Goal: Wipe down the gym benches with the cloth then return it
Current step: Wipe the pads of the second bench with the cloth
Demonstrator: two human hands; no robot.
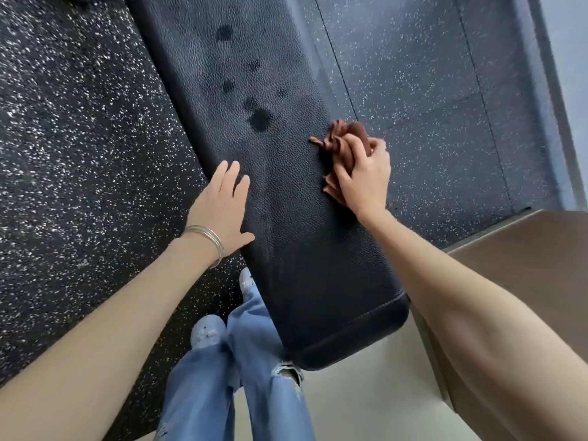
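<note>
A long black bench (302, 249) runs from the bottom of the view up to the top. The left hand (222, 205) lies flat on the bench near its left edge. Its fingers are straight and a little spread, and it holds nothing. Thin silver bangles (206, 240) sit on that wrist. The right hand (362, 176) is at the right edge of the bench. Its fingers are curled round a brown cloth (345, 135), and the cloth is bunched up. Part of the cloth sticks out past the fingers and touches the top of the bench, right at the edge. Some dark spots (259, 120) show on the bench, up past both hands, near the middle. The biggest spot is close to the cloth but not touching it. The floor (79, 138) on both sides is black with white specks. Blue jeans (254, 361) with a rip at the knee and pale shoes (206, 332) stand by the near end of the bench, on its left side. A brown box (525, 249) is at the right, past the right arm
</note>
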